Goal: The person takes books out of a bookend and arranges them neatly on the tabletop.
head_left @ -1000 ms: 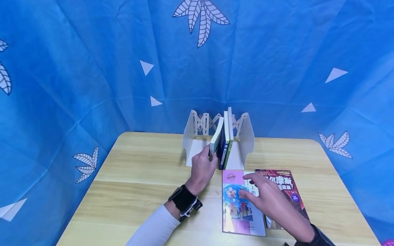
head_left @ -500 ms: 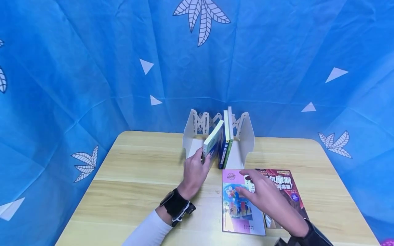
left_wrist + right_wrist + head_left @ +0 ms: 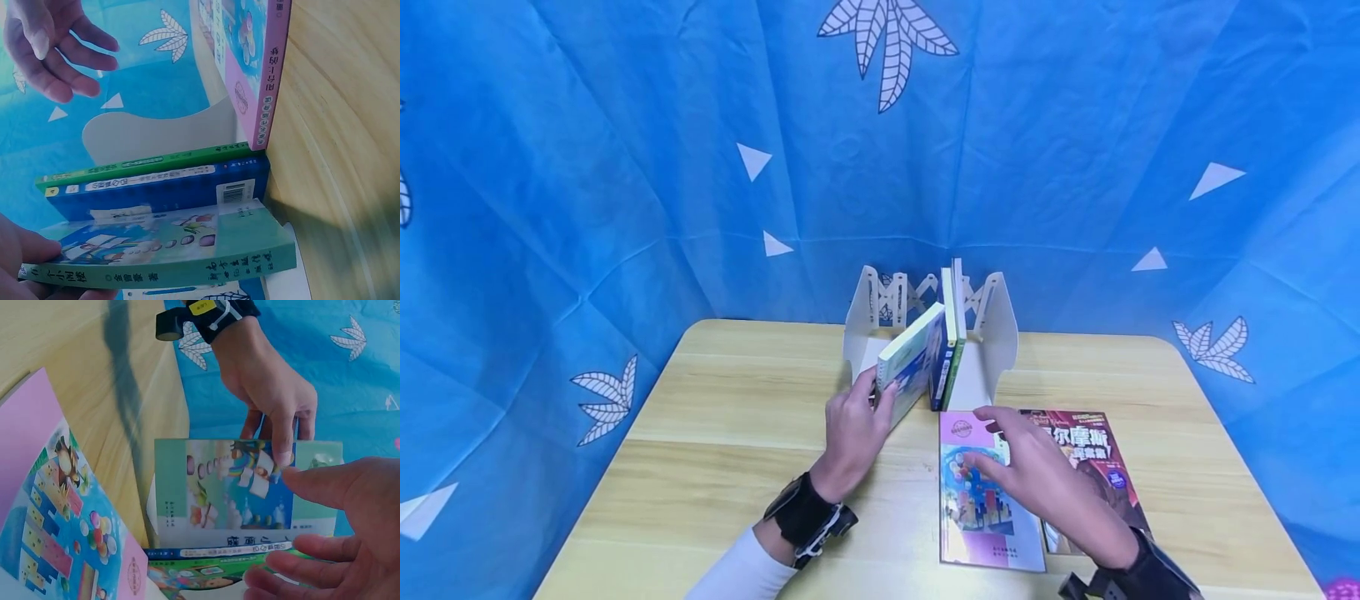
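My left hand (image 3: 853,429) pinches a light green book (image 3: 910,346) by its spine, thumb on the illustrated cover. The book stands upright but angled, its near end out past the front of the white bookend rack (image 3: 1000,333). Inside the rack a blue book (image 3: 156,190) and a green-spined book (image 3: 134,164) stand side by side, just right of the held one. Above a pink book (image 3: 958,546) lying on the table, my right hand (image 3: 1037,462) hovers with fingers spread, holding nothing. In the right wrist view, its fingers lie near the held book's cover (image 3: 244,487).
A dark red book (image 3: 1093,442) lies flat to the right, partly under the right forearm and next to the pink book. The wooden table (image 3: 737,417) meets a blue patterned cloth (image 3: 1037,167) behind. Black bands (image 3: 805,517) circle both wrists.
My left hand has drawn the light green book toward me and to the left, out of the rack's front, turning it so more cover shows. The right hand has shifted slightly left.
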Tool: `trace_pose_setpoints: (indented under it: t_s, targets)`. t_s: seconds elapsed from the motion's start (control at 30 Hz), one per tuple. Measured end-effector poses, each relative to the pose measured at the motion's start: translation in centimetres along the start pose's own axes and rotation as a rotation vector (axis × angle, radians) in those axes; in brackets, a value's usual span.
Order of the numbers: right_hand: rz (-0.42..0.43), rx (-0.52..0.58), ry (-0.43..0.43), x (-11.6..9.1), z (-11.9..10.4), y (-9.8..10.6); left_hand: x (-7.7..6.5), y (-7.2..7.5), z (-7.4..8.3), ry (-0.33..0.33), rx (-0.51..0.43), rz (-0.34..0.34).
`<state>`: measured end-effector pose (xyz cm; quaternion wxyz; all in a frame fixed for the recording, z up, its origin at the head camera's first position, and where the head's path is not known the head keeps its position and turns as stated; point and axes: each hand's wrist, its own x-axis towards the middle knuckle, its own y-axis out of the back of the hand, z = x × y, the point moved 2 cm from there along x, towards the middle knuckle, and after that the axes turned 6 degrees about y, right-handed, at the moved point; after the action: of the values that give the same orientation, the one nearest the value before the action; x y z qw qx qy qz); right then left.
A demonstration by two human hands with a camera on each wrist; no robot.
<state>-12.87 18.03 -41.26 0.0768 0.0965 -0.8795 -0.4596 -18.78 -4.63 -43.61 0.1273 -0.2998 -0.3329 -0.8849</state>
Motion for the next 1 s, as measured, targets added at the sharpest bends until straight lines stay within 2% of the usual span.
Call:
trace_pose_setpoints:
  t_s: [0.3,0.47,0.83,1.0]
  targets:
    - [-0.018,0.021,0.015,0.4,-0.4,-0.2,-1.0,1.9,-0.5,0.015,-0.01,-0.01]
    - [-0.011,0.032,0.031,0.5,-0.4,-0.3,-1.5,3.0,-0.7,0.061,0.001,-0.046]
    - [-0.009,0.092,0.022,1.3,-0.6,-0.8,-2.1,4.8,-0.7,0.161,-0.045,-0.109]
    - [-0.014,0.137,0.023,1.8,-0.6,-1.2,-2.2,5.3,-0.6,0.177,-0.064,-0.128]
